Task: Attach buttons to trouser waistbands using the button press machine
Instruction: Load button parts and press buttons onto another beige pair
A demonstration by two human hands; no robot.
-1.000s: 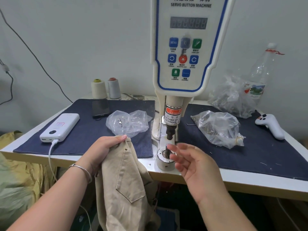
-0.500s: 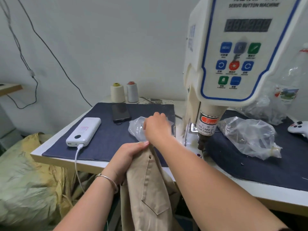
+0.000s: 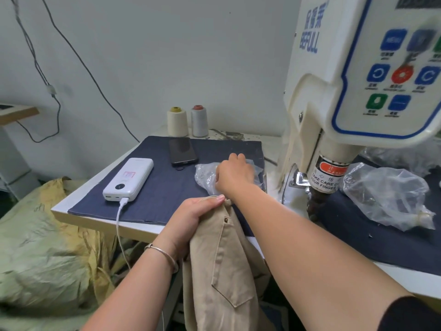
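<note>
My left hand (image 3: 191, 215) keeps a tight grip on the waistband of the beige trousers (image 3: 224, 271), which hang off the desk (image 3: 78, 187) edge below it. Just beyond that grip, my right hand (image 3: 235, 174) reaches into a clear plastic bag (image 3: 205, 177) on the dark cloth; its fingers are hidden, so I cannot tell that grip's state. The button press machine (image 3: 346, 103) stands to the right, a power bank (image 3: 130, 179) to the left.
</note>
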